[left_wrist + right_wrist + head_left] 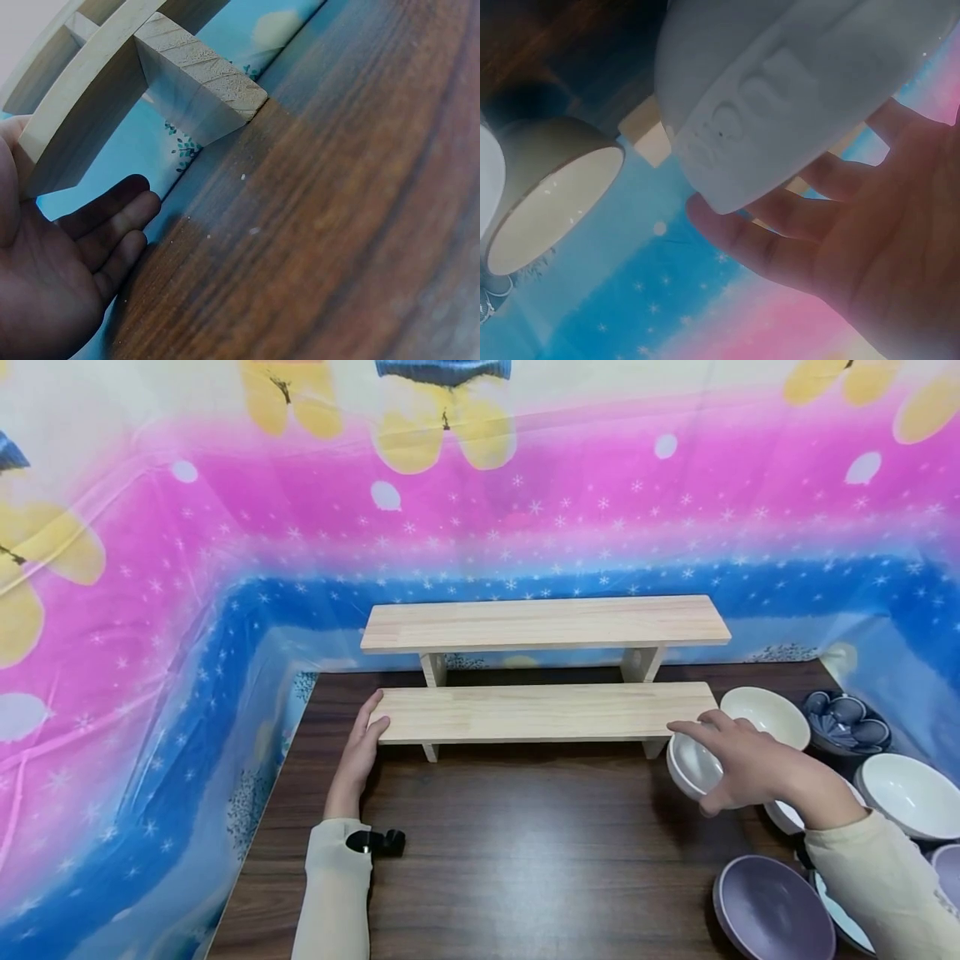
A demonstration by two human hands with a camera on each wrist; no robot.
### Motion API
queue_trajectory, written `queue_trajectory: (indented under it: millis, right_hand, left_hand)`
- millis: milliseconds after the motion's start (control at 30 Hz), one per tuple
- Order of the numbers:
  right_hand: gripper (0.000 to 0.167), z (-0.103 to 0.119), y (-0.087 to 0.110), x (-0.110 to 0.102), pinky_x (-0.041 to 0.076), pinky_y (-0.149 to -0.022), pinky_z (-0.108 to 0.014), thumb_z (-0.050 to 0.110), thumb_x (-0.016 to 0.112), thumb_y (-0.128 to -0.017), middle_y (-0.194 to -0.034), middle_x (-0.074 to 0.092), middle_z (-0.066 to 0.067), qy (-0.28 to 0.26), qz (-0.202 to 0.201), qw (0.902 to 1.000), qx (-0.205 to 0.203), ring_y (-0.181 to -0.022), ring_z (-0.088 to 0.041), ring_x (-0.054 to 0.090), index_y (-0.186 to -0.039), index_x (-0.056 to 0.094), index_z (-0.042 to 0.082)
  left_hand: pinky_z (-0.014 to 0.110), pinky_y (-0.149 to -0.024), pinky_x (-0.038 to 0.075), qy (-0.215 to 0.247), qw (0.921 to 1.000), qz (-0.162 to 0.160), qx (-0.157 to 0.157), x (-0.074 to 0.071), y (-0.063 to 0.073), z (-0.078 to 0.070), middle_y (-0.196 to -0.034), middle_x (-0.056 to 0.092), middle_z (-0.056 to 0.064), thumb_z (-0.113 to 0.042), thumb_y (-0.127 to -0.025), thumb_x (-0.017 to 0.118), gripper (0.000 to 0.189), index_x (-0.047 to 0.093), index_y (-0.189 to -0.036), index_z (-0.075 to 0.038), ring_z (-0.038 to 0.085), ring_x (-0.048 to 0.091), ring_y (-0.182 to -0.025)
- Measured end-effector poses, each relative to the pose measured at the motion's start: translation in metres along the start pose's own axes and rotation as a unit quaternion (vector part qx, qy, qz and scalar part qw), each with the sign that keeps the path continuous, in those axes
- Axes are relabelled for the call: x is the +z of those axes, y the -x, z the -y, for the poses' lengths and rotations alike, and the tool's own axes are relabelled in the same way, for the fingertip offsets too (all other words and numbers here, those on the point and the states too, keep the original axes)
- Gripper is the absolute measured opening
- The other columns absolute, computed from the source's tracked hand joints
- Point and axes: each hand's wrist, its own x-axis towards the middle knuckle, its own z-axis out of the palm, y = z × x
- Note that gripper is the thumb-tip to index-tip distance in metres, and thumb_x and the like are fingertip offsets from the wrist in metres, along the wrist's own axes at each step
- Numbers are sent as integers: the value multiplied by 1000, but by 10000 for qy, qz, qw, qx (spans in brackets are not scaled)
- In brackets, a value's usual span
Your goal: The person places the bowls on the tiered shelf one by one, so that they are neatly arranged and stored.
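Note:
A two-tier wooden shelf (540,714) stands on the dark wood table. My left hand (358,756) holds the left end of its lower board, thumb on top; in the left wrist view the other fingers (120,225) extend below the board. My right hand (757,768) grips a white bowl (688,767) by its rim, beside the lower board's right end. Raised lettering shows on the side of this bowl in the right wrist view, and the fingers (780,247) lie along its rim. The bowl is tilted.
Right of the shelf stand a cream bowl (765,714), a dark bowl (847,727) of small dark dishes and a white bowl (911,793). A purple bowl (776,906) sits near the front right. A patterned cloth (480,527) hangs behind the table.

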Motion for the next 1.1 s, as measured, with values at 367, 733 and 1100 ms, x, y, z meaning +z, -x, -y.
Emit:
queue_trajectory:
  millis: [367, 733, 1100]
  right_hand:
    - [107, 8, -6, -18, 48, -73, -55, 32, 98, -64, -145, 45, -30, 110, 38, 9998, -169, -111, -47, 53, -156, 48, 11]
    - [104, 26, -15, -35, 50, -74, -52, 31, 98, -63, -144, 48, -29, 334, -136, 9985, -402, -112, -45, 54, -155, 52, 12]
    - [102, 47, -19, -51, 51, -77, -50, 28, 96, -62, -144, 50, -27, 382, -212, 9961, -769, -115, -45, 54, -154, 54, 14]
  left_hand:
    - [59, -126, 7, 46, 9995, 186, -259, 2, 10, -29, -176, 10, 13, -19, -113, 42, 61, 21, -170, -11, 36, 5, -161]
    - [58, -126, 7, 5, 9994, 89, -331, -1, 0, -7, -176, 10, 6, -23, -114, 42, 60, 22, -171, -20, 31, 6, -162]
    - [61, -125, 7, 47, 9998, 65, -199, -1, -2, 0, -177, 10, 8, -22, -114, 41, 60, 22, -170, -17, 33, 5, -161]
